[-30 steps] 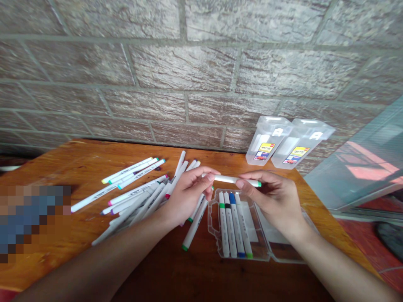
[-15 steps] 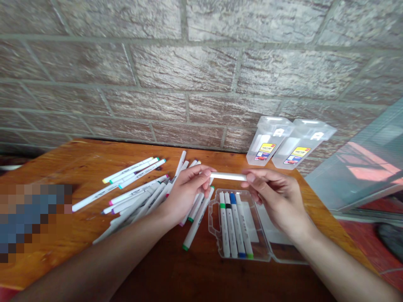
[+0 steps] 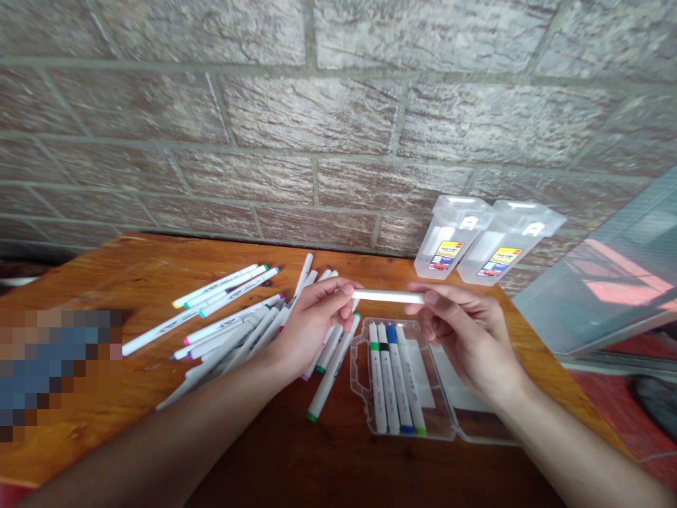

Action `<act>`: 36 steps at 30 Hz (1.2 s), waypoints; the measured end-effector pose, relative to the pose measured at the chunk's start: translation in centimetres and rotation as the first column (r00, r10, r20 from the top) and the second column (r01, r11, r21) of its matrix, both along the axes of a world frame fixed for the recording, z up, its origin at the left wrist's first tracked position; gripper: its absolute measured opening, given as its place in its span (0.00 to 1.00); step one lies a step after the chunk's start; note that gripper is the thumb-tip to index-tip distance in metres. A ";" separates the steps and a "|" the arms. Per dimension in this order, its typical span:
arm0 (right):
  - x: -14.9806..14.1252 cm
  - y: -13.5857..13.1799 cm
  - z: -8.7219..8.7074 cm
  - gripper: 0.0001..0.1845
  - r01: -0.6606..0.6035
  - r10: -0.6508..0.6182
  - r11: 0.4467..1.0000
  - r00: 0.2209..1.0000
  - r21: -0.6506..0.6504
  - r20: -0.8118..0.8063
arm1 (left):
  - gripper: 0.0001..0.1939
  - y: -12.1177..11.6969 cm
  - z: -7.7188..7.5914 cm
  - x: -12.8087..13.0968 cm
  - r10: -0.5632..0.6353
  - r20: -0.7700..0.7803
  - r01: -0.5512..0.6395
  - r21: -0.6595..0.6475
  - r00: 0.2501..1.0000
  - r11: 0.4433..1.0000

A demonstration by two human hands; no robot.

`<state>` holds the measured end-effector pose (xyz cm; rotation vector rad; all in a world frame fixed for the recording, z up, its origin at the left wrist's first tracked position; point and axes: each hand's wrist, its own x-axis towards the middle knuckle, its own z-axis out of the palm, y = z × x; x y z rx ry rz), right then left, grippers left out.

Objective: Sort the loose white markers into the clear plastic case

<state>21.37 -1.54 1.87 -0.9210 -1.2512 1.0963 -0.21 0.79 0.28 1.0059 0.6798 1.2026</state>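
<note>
We hold a white marker point(image 3: 388, 296) level between our two hands, its ends pinched in both grips. Our left hand point(image 3: 322, 310) closes thumb and fingers on one end; our right hand point(image 3: 455, 324) pinches the other, its fingertips wrapped over that tip. Below the held marker and between our grips, an open clear plastic case point(image 3: 441, 423) lies on the wooden counter point(image 3: 68, 282), four markers point(image 3: 394, 381) side by side in its left half, with green, black and blue bands among them. To the left of our left grip, and partly behind it, a loose pile of white markers point(image 3: 233, 339) with colored ends spreads over the counter; one green-ended marker point(image 3: 333, 374) lies just below that grip. Beyond our right grip, two clear containers point(image 3: 465, 240) with yellow labels stand near the brick wall point(image 3: 317, 127).
</note>
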 end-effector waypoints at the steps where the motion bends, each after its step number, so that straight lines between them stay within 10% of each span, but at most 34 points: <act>1: 0.0 0.0 0.0 0.12 -0.004 0.004 1.000 1.000 0.000 -0.003 | 0.09 0.0 0.0 0.0 -0.002 0.002 0.002 0.001 1.000 1.000; 36: -0.2 0.0 0.3 0.10 0.012 -0.013 1.000 0.999 -0.026 -0.052 | 0.10 -0.1 0.1 0.1 0.017 -0.033 -0.017 -0.003 0.999 1.000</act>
